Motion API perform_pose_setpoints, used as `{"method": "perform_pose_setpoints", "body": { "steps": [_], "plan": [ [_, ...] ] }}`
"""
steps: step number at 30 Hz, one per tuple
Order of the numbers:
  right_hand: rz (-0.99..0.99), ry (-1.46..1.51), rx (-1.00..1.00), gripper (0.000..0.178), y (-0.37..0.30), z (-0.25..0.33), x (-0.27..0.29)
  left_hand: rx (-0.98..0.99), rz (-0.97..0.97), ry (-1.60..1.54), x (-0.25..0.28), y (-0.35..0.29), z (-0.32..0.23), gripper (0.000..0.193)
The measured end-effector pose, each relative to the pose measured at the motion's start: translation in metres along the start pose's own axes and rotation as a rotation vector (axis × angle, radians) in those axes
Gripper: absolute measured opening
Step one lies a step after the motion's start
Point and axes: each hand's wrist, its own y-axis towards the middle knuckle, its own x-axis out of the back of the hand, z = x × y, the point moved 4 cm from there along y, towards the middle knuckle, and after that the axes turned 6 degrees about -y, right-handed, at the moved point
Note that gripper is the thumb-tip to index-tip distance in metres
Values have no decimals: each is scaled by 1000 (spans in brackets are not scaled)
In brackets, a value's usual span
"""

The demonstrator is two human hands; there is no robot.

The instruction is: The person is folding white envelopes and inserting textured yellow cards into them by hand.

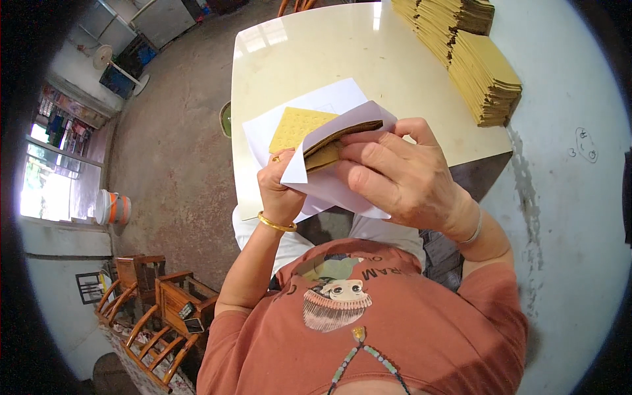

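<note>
Held above the near edge of a cream table [303, 52]: a white paper wrapper [329, 108] folded around a stack of yellow-brown paper sheets [329, 148]. Long axis of the stack running from eight o'clock to two o'clock, open end pointing toward two o'clock. Left hand [280, 184] clenched on the wrapper's lower corner, thumb on top, gold bangle at the wrist. Right hand [401, 174] grasping stack and wrapper from the four o'clock side, fingers laid flat across the top fold. Embossed yellow sheet [299, 125] peeking out at ten o'clock of the stack. Far off at one o'clock, piles of yellow paper bundles [484, 72] on the table.
</note>
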Motion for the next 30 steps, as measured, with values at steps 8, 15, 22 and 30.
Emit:
{"method": "perform_pose_setpoints", "body": {
  "steps": [8, 15, 22, 30],
  "plan": [
    [171, -41, 30, 27, 5, -11, 6, -126, 95, 276, -1, 6, -16, 16],
    [64, -79, 84, 20, 7, -3, 3, -178, 81, 118, 4, 3, -2, 19],
    [-7, -41, 86, 21, 9, 2, 0, 42, -6, -50, 11, -8, 22, 17],
    [-14, -54, 92, 24, 5, 1, -5, -102, 47, 112, 13, -9, 11, 18]
  ]
}}
